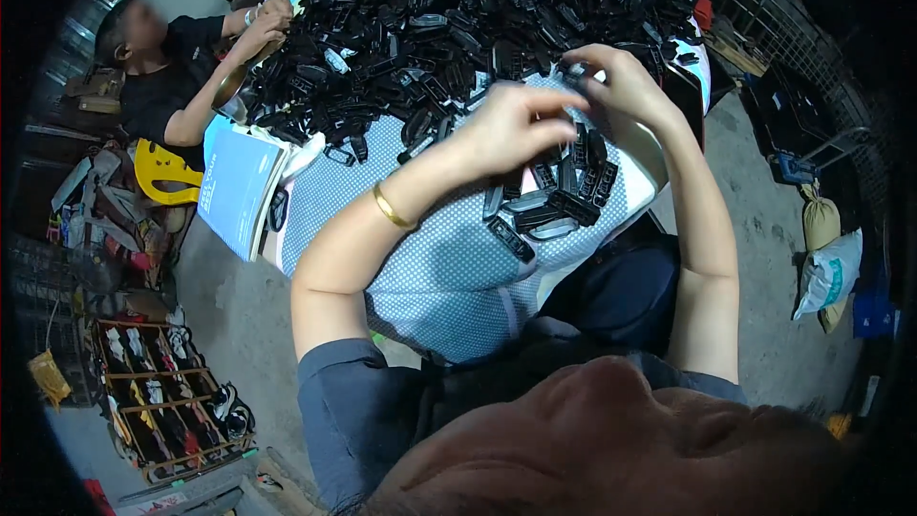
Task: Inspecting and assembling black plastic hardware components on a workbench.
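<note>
Black plastic fills my fingers: my right hand (621,86) and my left hand (511,124) meet over a small dark part (576,72), pinched between the fingertips of both, just above the table's near edge. How the part sits inside the grip is hidden by my knuckles. A gold bangle (392,208) rings my left wrist.

Below my hands, a small cluster of similar black pieces (554,196) lies on the blue dotted cloth (430,268) in front of me. Beyond it a far larger heap of black parts (449,10) covers the table, so by my reckoning only a small share has been handled and most is left.

At the far left corner, another person's hands (263,24) work over a metal bowl (232,91); its contents cannot be made out. A light blue booklet (234,186) leans at the table's left edge.
</note>
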Action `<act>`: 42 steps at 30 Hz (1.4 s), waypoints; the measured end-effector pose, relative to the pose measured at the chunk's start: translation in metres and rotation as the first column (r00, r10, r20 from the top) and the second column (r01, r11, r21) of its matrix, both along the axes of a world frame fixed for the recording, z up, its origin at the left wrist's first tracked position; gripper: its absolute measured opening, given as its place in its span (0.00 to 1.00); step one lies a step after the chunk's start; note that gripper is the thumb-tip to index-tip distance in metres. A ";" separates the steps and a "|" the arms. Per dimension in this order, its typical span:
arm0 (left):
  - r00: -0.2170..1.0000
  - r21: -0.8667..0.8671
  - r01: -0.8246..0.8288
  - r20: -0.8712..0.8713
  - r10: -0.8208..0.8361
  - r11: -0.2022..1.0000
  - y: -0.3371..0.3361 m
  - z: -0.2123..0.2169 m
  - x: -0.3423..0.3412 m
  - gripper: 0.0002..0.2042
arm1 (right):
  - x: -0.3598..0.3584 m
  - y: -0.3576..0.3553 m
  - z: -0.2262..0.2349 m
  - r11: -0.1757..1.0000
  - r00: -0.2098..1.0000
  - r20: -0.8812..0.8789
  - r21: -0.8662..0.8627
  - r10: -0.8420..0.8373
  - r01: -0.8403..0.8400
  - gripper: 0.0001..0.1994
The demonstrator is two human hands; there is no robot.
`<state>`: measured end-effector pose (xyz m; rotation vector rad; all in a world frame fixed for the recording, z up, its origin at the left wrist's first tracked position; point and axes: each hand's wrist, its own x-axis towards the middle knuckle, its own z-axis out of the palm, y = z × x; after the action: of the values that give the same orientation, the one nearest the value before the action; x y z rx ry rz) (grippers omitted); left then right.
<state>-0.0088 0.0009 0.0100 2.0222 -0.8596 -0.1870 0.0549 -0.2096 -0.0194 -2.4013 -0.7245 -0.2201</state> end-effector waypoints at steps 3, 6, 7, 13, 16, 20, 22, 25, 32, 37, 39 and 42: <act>0.960 0.132 0.202 0.167 -0.223 0.970 -0.013 -0.010 -0.005 0.16 | 0.008 -0.005 -0.018 0.952 0.939 0.321 -0.228 -0.126 0.205 0.20; 0.980 0.132 0.155 0.106 -0.169 0.979 -0.015 -0.004 0.003 0.14 | 0.006 0.007 -0.020 0.888 0.905 0.388 -0.337 -0.172 0.313 0.18; 0.934 0.185 0.025 0.347 -0.089 0.982 -0.014 -0.011 0.018 0.13 | 0.008 0.007 -0.022 0.860 0.900 0.404 -0.387 -0.166 0.332 0.17; 0.718 0.349 -0.457 0.688 0.107 0.818 -0.036 -0.039 0.084 0.15 | 0.010 0.007 -0.026 0.909 0.908 0.394 -0.309 -0.144 0.278 0.15; 0.697 0.398 -0.456 0.716 0.041 0.796 -0.052 -0.045 0.094 0.12 | 0.008 0.007 -0.024 0.940 0.936 0.344 -0.291 -0.072 0.179 0.11; 0.603 0.394 -0.505 0.798 -0.012 0.768 -0.063 -0.052 0.098 0.05 | 0.007 0.001 -0.026 0.931 0.931 0.366 -0.336 -0.008 0.141 0.10; 0.617 0.366 -0.487 0.787 0.016 0.793 -0.062 -0.051 0.095 0.06 | 0.006 -0.001 -0.027 0.936 0.925 0.378 -0.320 -0.016 0.147 0.14; 0.774 0.402 -0.465 0.617 0.142 0.789 -0.051 -0.045 0.092 0.11 | 0.000 0.000 -0.017 0.990 0.868 0.496 -0.125 0.007 0.063 0.25; 0.911 0.034 -0.361 0.228 0.344 0.932 -0.001 -0.026 0.068 0.15 | 0.000 0.002 -0.013 0.941 0.989 -0.071 0.306 -0.126 0.142 0.17; 0.831 -0.381 -0.394 -0.537 0.147 0.836 0.008 -0.019 0.045 0.11 | 0.010 0.001 -0.024 0.958 0.964 -0.243 0.236 -0.104 0.163 0.10; 0.682 -0.497 -0.496 -0.731 -0.035 0.712 0.010 -0.013 0.038 0.10 | 0.009 0.000 -0.023 0.981 0.977 -0.182 0.138 -0.111 0.137 0.11; 0.721 -0.448 -0.478 -0.691 0.046 0.756 0.017 -0.018 0.039 0.09 | -0.004 0.012 -0.008 0.992 0.988 -0.093 0.011 -0.123 0.125 0.11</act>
<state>0.0303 0.0176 -0.0083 1.2908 -0.1084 -0.3638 0.0509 -0.1973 -0.0274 -2.4255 -0.5301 -0.1645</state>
